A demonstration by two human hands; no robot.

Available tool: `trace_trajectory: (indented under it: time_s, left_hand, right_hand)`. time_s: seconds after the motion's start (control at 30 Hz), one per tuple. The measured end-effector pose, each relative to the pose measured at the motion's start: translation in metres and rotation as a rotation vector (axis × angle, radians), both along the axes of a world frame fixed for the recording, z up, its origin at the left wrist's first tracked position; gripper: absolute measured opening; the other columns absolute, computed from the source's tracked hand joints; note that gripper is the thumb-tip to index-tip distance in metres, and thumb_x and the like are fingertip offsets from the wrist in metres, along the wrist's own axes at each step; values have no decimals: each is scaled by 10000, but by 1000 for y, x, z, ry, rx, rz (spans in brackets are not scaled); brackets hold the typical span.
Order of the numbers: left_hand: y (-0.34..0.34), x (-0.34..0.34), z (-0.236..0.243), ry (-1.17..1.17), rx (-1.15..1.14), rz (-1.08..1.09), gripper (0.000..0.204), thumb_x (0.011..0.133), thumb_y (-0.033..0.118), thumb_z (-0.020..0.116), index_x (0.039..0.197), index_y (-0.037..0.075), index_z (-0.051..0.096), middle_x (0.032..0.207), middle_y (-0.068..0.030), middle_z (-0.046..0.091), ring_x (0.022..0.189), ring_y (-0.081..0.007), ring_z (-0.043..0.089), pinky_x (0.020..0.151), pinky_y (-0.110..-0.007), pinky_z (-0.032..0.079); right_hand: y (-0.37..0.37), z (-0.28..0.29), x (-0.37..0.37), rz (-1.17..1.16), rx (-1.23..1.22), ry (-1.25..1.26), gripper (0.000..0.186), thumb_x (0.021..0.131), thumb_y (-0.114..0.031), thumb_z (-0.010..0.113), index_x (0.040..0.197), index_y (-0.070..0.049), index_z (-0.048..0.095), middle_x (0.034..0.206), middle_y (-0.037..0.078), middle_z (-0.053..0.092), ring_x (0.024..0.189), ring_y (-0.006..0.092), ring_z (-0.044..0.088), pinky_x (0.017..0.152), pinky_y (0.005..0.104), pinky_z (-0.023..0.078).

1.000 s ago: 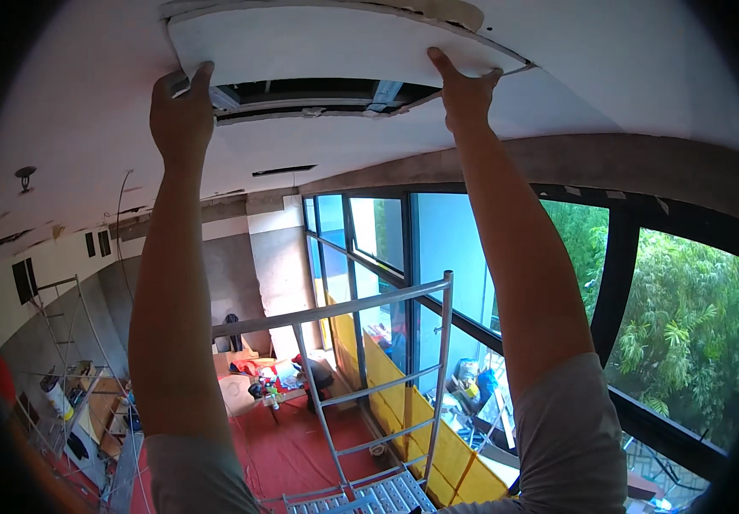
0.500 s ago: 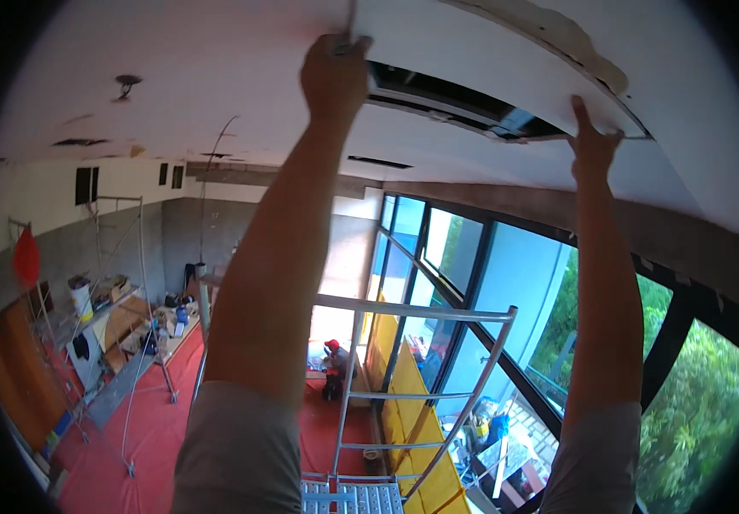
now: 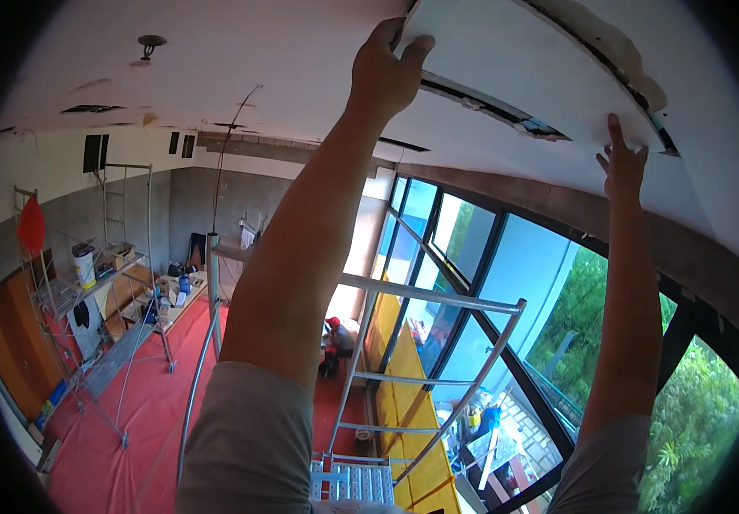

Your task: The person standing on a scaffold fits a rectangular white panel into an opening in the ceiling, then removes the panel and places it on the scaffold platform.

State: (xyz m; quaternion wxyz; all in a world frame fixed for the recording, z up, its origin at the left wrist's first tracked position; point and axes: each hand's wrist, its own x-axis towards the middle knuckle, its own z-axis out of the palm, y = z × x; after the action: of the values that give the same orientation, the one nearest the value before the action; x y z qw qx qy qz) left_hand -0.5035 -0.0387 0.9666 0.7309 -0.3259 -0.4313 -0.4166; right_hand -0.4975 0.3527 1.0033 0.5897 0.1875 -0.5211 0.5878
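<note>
Overhead, a white ceiling panel point(image 3: 515, 73) sits partly in a cut-out in the white ceiling, with a narrow dark gap point(image 3: 493, 109) along one edge. My left hand point(image 3: 385, 75) grips the panel's left edge, the thumb on its underside and the other fingers mostly hidden behind the edge. Near the panel's right corner, my right hand point(image 3: 624, 163) presses its spread fingers against the underside, one finger stretched upward. A broken, rough-edged seam point(image 3: 601, 56) runs along the panel's far right side.
A metal scaffold frame point(image 3: 433, 291) with a perforated platform point(image 3: 352, 481) stands below me. Black-framed windows point(image 3: 532, 257) line the right, beside yellow sheeting point(image 3: 399, 385). A person point(image 3: 338, 343) crouches on the red-covered floor point(image 3: 164, 411). More scaffolding point(image 3: 112, 274) stands left.
The dark gap beside the panel has narrowed. My right hand has shifted from the panel's edge onto its underside, fingers spread. The whole view has shifted slightly.
</note>
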Motion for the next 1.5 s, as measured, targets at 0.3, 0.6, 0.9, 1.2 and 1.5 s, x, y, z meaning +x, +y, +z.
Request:
trace_trajectory:
  time_s: [0.3, 0.6, 0.9, 1.2, 1.5]
  left_hand:
    - [-22, -15, -120, -465, 192, -166, 404, 931, 284, 636, 1174, -39, 638, 1080, -226, 705, 1017, -360, 683, 922, -423, 507]
    - [-46, -28, -357, -999, 97, -193, 414, 925, 293, 645, 1191, -25, 632, 1057, -203, 712, 974, -307, 696, 877, -390, 519]
    - [-65, 25, -603, -1613, -183, -263, 573, 921, 369, 685, 1324, -15, 549, 1204, -227, 650, 1103, -312, 655, 951, -391, 507]
    - [-139, 287, -887, -2639, -19, 135, 823, 861, 521, 689, 1453, -4, 466, 1415, -274, 542, 1304, -368, 553, 1068, -443, 449]
    - [-145, 622, -984, -3049, 246, 143, 508, 922, 472, 680, 1134, 12, 716, 933, -188, 730, 815, -292, 724, 668, -443, 573]
  right_hand:
    - [-24, -102, -13, -1105, 355, -47, 1267, 710, -686, 794, 1564, 18, 177, 1519, 310, 358, 1385, 507, 392, 1135, 583, 363]
    - [-106, -292, 9, -267, 1253, -902, 744, 712, -382, 874, 1266, 40, 612, 1168, 230, 692, 1045, 333, 696, 956, 423, 530]
    - [-89, -586, 30, 437, 1024, -1399, 378, 853, -276, 789, 1119, -14, 726, 928, 132, 753, 872, 215, 736, 786, 361, 562]
    - [-22, -750, 143, 283, 1412, -1622, 495, 843, -526, 723, 1039, -72, 753, 999, 203, 734, 966, 379, 699, 867, 470, 530]
    - [65, -803, 247, 321, 1400, -1711, 462, 871, -453, 729, 1108, -56, 729, 1031, 211, 733, 991, 374, 704, 881, 474, 533]
